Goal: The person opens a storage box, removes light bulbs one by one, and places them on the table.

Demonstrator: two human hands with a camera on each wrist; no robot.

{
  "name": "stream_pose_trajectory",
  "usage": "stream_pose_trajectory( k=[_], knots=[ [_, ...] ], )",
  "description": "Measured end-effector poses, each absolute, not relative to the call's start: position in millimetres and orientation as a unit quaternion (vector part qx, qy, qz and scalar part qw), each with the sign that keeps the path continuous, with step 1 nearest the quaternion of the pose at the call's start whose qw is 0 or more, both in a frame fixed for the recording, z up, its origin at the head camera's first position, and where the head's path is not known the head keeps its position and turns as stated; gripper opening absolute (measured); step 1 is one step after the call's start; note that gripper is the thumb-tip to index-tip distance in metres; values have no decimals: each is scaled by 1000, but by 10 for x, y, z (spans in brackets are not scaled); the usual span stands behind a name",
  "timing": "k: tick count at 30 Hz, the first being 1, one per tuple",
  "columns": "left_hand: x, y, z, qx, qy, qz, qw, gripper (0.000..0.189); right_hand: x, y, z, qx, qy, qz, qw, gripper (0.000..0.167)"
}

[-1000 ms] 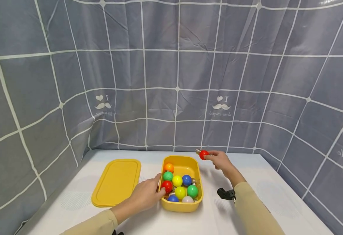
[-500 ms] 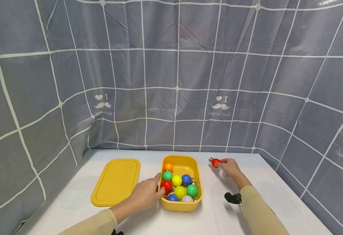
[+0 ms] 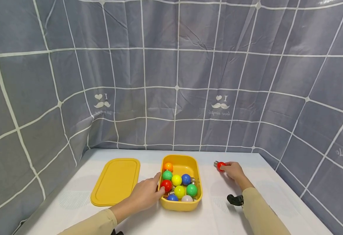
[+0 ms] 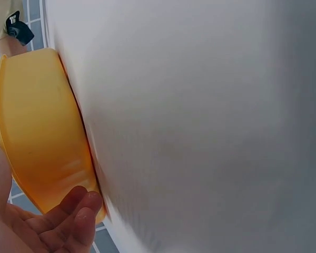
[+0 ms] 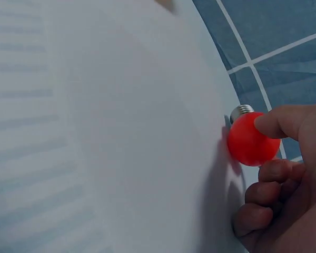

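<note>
A red light bulb (image 3: 221,166) with a silver screw base is pinched between the thumb and fingers of my right hand (image 3: 233,173), low over the right side of the table. In the right wrist view my thumb presses on the bulb's red globe (image 5: 253,139), its base pointing away. My left hand (image 3: 146,194) holds the left side of a yellow plastic box (image 3: 180,206). The left wrist view has my fingertips (image 4: 85,219) against the box's outer wall. Inside the box lie several coloured bulbs, among them a red one (image 3: 166,185) beside my left thumb.
A flat yellow lid (image 3: 116,182) lies on the table left of the box. The white-covered table (image 3: 212,222) ends at the back against a grey checked curtain (image 3: 159,65), which also hangs along both sides. A black wrist strap mount (image 3: 235,200) sits by the right sleeve.
My right hand has carried the red light bulb to the right and down, away from the box towards the table. My left hand and the box stay in place.
</note>
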State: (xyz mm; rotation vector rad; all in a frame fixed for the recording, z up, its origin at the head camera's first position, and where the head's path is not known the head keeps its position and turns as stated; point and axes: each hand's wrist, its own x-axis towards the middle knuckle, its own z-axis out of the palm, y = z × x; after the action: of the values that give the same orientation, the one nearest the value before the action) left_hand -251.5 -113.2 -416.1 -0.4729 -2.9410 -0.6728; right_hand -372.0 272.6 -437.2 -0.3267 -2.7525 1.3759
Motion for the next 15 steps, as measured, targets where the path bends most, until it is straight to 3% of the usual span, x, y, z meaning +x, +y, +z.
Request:
stream_pose_trajectory(
  k=[15],
  knots=[
    [-2512,-1127,-4147,-154,-962,-222,38,68,-3746,2736,-4420,-117,-880,460,17,59]
  ],
)
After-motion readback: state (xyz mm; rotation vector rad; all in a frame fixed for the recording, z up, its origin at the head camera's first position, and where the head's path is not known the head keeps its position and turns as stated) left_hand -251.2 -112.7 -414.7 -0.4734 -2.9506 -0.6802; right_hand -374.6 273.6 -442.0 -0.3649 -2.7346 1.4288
